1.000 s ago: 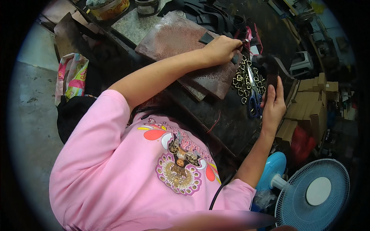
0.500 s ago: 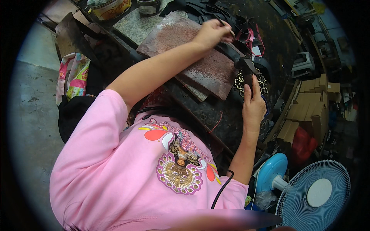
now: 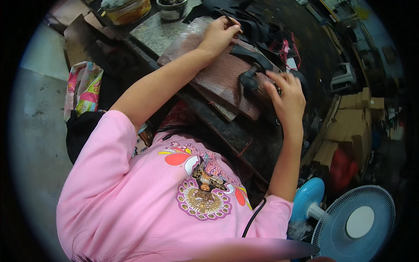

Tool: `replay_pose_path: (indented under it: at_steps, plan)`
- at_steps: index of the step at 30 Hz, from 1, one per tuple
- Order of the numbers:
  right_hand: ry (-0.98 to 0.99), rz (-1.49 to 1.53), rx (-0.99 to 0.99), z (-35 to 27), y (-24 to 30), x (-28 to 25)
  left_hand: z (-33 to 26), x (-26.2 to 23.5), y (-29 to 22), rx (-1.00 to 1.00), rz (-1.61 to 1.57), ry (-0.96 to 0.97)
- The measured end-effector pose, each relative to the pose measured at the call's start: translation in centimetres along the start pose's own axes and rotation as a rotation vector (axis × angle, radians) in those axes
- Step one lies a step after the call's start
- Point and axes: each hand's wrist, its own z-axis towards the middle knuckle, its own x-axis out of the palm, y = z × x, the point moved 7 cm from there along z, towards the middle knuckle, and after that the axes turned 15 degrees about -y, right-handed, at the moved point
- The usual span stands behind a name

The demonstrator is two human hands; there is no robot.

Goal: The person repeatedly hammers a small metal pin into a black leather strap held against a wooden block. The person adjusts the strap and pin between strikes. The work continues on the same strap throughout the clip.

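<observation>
My left hand (image 3: 220, 36) is closed in a pinch on a thin black strap (image 3: 228, 19) above the far side of a worn reddish-brown slab (image 3: 211, 72). A wider black strip (image 3: 253, 55) curves over the slab to its right. Over the slab's right edge, my right hand (image 3: 288, 96) has its thumb and forefinger apart. A dark hammer-like tool (image 3: 249, 81) lies on the slab just left of those fingers. Small rings (image 3: 277, 88) show partly between the fingers; the hand hides most of them.
Black strips (image 3: 248, 24) are heaped behind the slab, with pink cord (image 3: 286, 48) beside them. A tub (image 3: 128, 12) and a dark pot (image 3: 171, 9) stand at far left. Cardboard boxes (image 3: 345, 126) and a fan (image 3: 355, 222) are at right.
My right hand has left the tool's handle and moved up over the rings. The tool has shifted left onto the slab. My left hand has moved left with the strap.
</observation>
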Motion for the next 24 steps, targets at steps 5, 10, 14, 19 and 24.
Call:
replay_pose_path:
  at_steps: [5, 10, 14, 19, 24]
  plan:
    - [0.092, 0.088, 0.064, 3.9, -2.0, 4.5, 0.4, -0.1, 0.2, -0.030, 0.001, 0.013]
    - [0.351, 0.243, 0.277, 3.9, -4.5, 7.8, 0.2, 0.1, 0.2, -0.014, 0.085, 0.025]
    - [0.370, 0.628, 0.376, 4.3, -6.1, 6.7, 0.2, 0.1, 0.1, 0.004, 0.071, 0.009]
    - [0.051, 0.438, 0.428, 4.7, -16.4, 1.4, 0.2, 0.2, 0.4, -0.016, 0.113, 0.039]
    - [0.132, 0.020, 0.542, -1.1, -27.0, 2.9, 0.3, 0.4, 0.4, -0.010, 0.126, 0.043]
